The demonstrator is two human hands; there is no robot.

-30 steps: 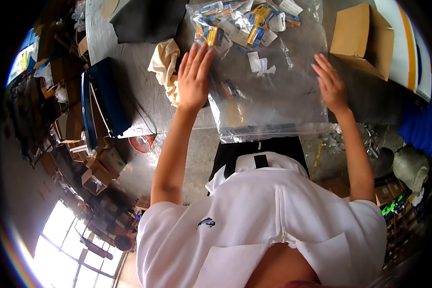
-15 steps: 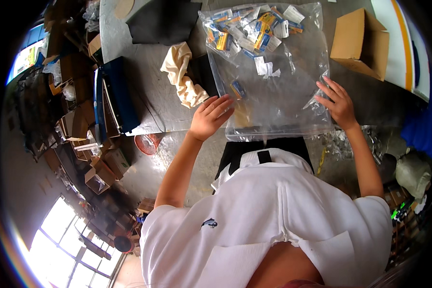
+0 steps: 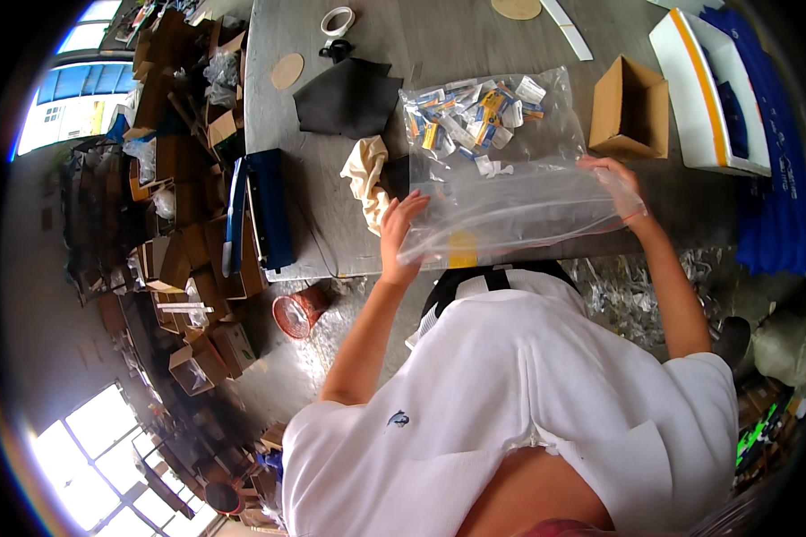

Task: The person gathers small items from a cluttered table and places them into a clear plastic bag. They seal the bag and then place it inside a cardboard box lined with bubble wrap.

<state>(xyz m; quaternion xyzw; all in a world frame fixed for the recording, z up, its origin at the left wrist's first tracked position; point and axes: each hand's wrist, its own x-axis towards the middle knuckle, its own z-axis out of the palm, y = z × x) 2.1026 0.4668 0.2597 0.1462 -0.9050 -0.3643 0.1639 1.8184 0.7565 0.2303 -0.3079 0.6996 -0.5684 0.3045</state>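
Note:
A clear plastic bag (image 3: 528,210) lies on the table in front of me. Its near part is lifted and creased between my hands. Small blue, orange and white packets (image 3: 488,116) are bunched at its far end, with a torn white scrap (image 3: 491,167) just nearer. My left hand (image 3: 401,234) rests against the bag's left edge, fingers stretched out; its thumb is partly hidden by the plastic. On the right side, my right hand (image 3: 620,190) has its fingers bent round the bag's edge, partly seen through the film. A crumpled cream cloth (image 3: 364,179) lies beside my left fingers.
An open cardboard box (image 3: 613,143) and a white foam box (image 3: 690,143) stand to the right. Black sheet material (image 3: 345,98), a tape roll (image 3: 337,21) and a blue case (image 3: 267,210) are on the left. A red basket (image 3: 297,313) stands on the floor.
The bag's near part has been lifted and bunched away from me. My right hand now grips its edge. The view has shifted, showing more of the far table.

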